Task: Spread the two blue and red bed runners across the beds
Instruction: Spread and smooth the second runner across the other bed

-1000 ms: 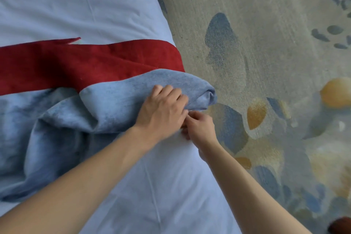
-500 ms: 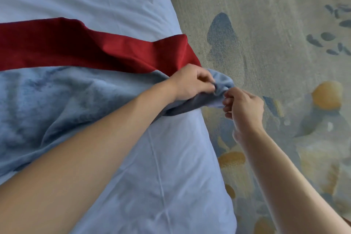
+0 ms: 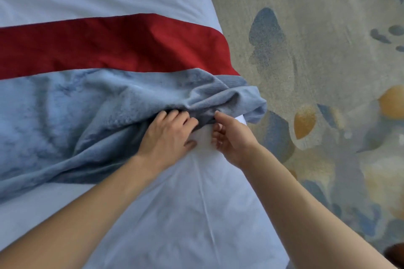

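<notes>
The left hand (image 3: 168, 135) lies palm down near the right edge of the bed (image 3: 175, 214), its fingers (image 3: 175, 116) tucked under a bunched fold of the blue and red bed runner (image 3: 91, 98). The fingertips are hidden by the fabric, so whether this grip is closed on the cloth or only pressed beneath it cannot be told. The thumb rests against the white sheet. The wrist is bent slightly back, and the bare forearm runs from the near left corner of the view up toward the middle.

The right hand (image 3: 231, 135) sits just to the right of the left hand, close but apart from it. Its palm faces left, and its fingers are loosely curled and partly spread. One fingertip touches the lower edge of the blue fold; the rest hold nothing, so this grip is mostly open. Its forearm reaches in from the near right corner.

The runner stretches across the bed from the left edge of the view to the right side of the mattress. Its red band lies flat and smooth on the far side. Its blue band, on the near side, is wrinkled and gathers into a thick bundle just above the hands, with a rounded end hanging a little past the bed's right edge. White sheet shows both beyond the runner and nearer the viewer.

To the right of the bed lies a grey carpet (image 3: 317, 28) with blue and orange blotches.
</notes>
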### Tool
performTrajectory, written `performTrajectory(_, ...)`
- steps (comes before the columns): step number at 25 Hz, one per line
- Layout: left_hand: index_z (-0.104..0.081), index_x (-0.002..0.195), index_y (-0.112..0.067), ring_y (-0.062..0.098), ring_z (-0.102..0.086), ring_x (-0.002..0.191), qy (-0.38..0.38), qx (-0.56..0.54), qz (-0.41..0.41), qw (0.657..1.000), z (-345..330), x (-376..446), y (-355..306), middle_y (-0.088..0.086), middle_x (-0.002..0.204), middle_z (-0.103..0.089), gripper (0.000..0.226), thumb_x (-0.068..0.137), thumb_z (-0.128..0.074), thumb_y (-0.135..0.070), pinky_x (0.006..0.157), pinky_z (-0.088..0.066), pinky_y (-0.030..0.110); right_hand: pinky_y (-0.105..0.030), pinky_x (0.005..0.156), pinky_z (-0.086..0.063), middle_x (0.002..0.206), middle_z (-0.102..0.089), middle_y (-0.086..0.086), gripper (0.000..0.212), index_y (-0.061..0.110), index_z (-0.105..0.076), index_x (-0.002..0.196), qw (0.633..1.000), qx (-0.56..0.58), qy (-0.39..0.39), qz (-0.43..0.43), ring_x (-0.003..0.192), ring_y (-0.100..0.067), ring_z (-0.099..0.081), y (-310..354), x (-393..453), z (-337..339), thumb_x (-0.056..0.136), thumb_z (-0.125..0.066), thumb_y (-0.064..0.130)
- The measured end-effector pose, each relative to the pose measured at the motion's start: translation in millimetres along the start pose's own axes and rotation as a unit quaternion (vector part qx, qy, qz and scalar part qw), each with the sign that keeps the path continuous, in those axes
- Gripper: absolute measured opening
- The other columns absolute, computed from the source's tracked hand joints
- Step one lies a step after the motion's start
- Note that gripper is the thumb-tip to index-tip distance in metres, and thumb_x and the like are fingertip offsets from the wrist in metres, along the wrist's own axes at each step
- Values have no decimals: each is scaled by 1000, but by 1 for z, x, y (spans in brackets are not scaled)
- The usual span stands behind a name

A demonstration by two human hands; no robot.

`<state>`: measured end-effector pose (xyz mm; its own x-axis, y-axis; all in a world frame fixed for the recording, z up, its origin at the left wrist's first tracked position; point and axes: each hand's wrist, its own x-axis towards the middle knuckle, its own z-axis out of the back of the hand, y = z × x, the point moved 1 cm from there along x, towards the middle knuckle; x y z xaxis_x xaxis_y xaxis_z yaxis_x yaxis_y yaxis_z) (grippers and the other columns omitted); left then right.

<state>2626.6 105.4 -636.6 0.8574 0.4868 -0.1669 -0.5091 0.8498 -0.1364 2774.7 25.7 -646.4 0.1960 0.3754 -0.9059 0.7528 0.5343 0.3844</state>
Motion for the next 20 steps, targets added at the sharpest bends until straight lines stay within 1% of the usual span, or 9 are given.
performTrajectory(2, -64, 89, -21, 25, -59, 87, -10, -41, 45, 998, 6, 10, 4, 0, 85, -63, 5, 87, -60, -24, 76, -41, 38, -22, 42, -39, 55, -48, 5, 12, 18, -58, 80, 998, -31, -38, 45, 45, -9, -44, 4, 2, 2, 89, -65, 22)
performTrajectory(4, -65, 85, -26, 18, -61, 82, 9, -175, 56, 983, 16, 21, -4, -6, 82, -66, 8, 84, -61, -19, 70, -43, 32, -24, 46, -47, 59, -54, 4, 8, 19, -63, 84, 993, -47, -78, 80, 48, -9, -52, 11, -5, 14, 84, -68, 24)
performTrajectory(6, -66, 82, -33, 1, -62, 75, 107, -333, 56, 935, 22, 23, -7, -17, 78, -68, 10, 81, -65, -24, 64, -44, 20, -26, 54, -54, 70, -64, 3, 14, 17, -68, 92, 991, -20, -101, 82, 59, -12, -63, 13, -15, 26, 83, -69, 26)
performTrajectory(8, -66, 76, -33, -4, -61, 70, 174, -419, 70, 889, 25, 20, -7, -21, 73, -67, 10, 81, -70, -25, 59, -41, 10, -30, 59, -56, 84, -71, -2, 19, 16, -67, 99, 993, -7, -106, 60, 70, -16, -69, 4, -26, 35, 85, -68, 29)
performTrajectory(10, -66, 78, -29, 0, -61, 70, 128, -420, 121, 891, 25, 18, -7, -16, 73, -67, 7, 83, -70, -25, 62, -45, 18, -33, 62, -57, 92, -74, -6, 20, 17, -64, 99, 998, -11, -63, 28, 78, -20, -72, -15, -34, 33, 92, -62, 35)
performTrajectory(13, -66, 79, -24, 7, -62, 72, 60, -425, 165, 888, 27, 19, -14, -10, 74, -68, 7, 84, -68, -19, 68, -48, 26, -31, 67, -47, 98, -73, -4, 28, 20, -63, 104, 996, 60, 73, -3, 85, -19, -71, -36, -41, 18, 96, -53, 45)
performTrajectory(15, -67, 80, -19, 7, -60, 69, 103, -520, 174, 830, 29, 18, -13, -6, 75, -68, 11, 85, -70, -9, 71, -46, 23, -28, 62, -41, 96, -67, -5, 35, 17, -61, 108, 972, 175, 158, -15, 81, -20, -67, -40, -42, 8, 91, -56, 48)
performTrajectory(18, -66, 87, -14, 14, -58, 76, 157, -646, 196, 721, 41, 16, 2, 7, 82, -63, 12, 88, -67, -2, 77, -45, 25, -28, 60, -38, 92, -59, -10, 48, 14, -51, 118, 921, 324, 215, -30, 72, -21, -57, -42, -43, -1, 86, -56, 48)
performTrajectory(20, -64, 88, -15, 14, -57, 73, 176, -677, 191, 689, 50, 19, 10, 6, 80, -62, 14, 89, -64, -1, 74, -45, 25, -29, 62, -35, 88, -57, -12, 44, 17, -45, 118, 904, 364, 222, -35, 69, -22, -51, -43, -42, -5, 89, -47, 50)
